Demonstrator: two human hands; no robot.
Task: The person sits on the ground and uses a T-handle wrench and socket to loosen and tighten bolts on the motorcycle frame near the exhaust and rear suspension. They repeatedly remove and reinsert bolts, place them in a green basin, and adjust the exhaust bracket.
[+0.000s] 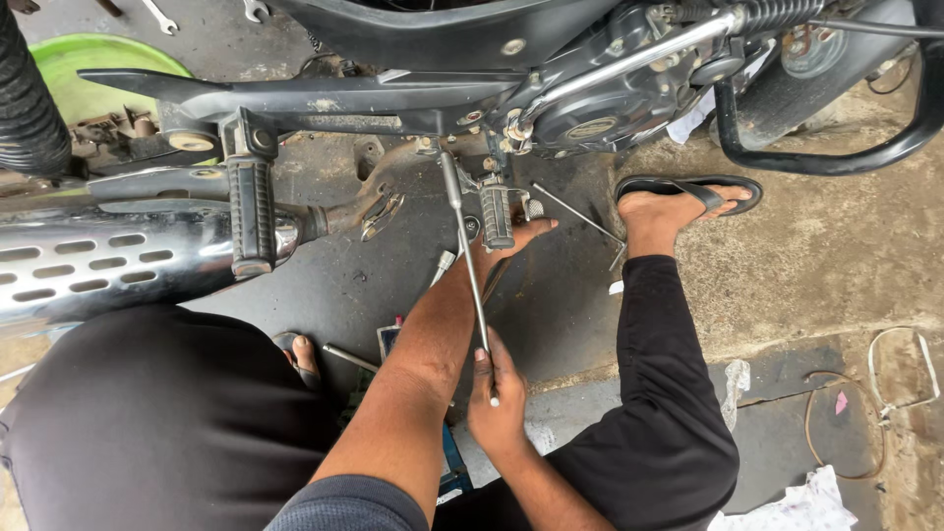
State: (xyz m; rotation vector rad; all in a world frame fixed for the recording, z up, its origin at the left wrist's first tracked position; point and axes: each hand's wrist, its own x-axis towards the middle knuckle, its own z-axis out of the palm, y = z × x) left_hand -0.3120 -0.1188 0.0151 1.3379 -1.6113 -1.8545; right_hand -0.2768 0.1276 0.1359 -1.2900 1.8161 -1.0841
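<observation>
Hands under motorcycle frame, at front footpeg [496,216]. Left hand [511,239] reaches up beneath the peg, thumb out toward the sandalled foot [678,205]; fingers hidden, can't tell its grip. Right hand [497,393] closed around lower end of long metal rod [465,246], which runs up, slightly tilted, to the engine case [590,118] mount. Chrome exhaust [98,265] at left, rear footpeg [252,214] beside it.

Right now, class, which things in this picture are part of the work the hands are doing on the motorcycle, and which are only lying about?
In use:
- right hand, gripping the long thin silver metal rod
- left hand, reaching under the ribbed black rubber footpeg

Lying about:
- silver spanners on the concrete floor
- loop of rusty wire
- crumpled white cloth
- round green basin
</observation>
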